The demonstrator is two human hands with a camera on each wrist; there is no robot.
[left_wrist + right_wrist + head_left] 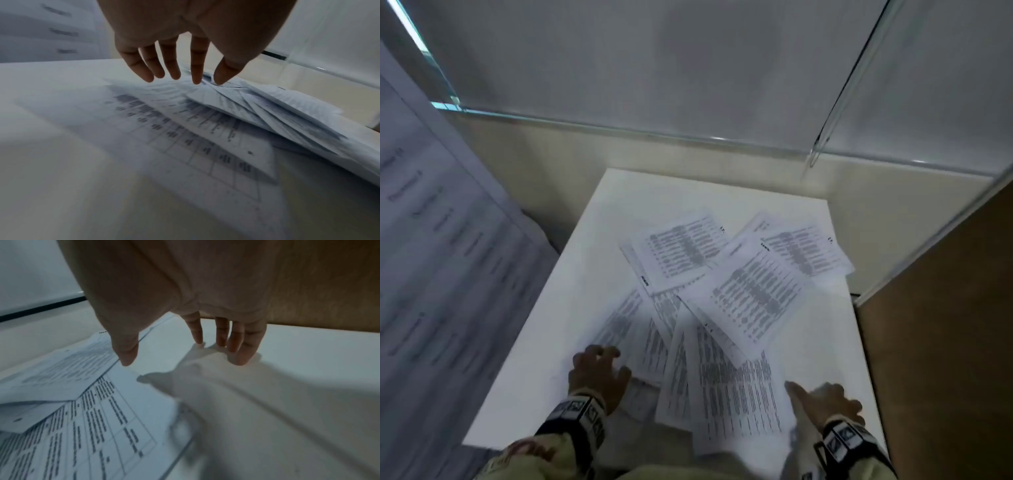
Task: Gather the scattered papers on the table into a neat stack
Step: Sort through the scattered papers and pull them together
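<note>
The scattered white printed paper sheets (709,301) were flanked at lower frame by the left hand (595,375) and right hand (825,401), fingers spread, nothing grasped.

The light is dim and bluish. My right hand (185,308) throws a soft shadow on the counter (308,369). Both wrist views smear toward their lower edges.
</note>
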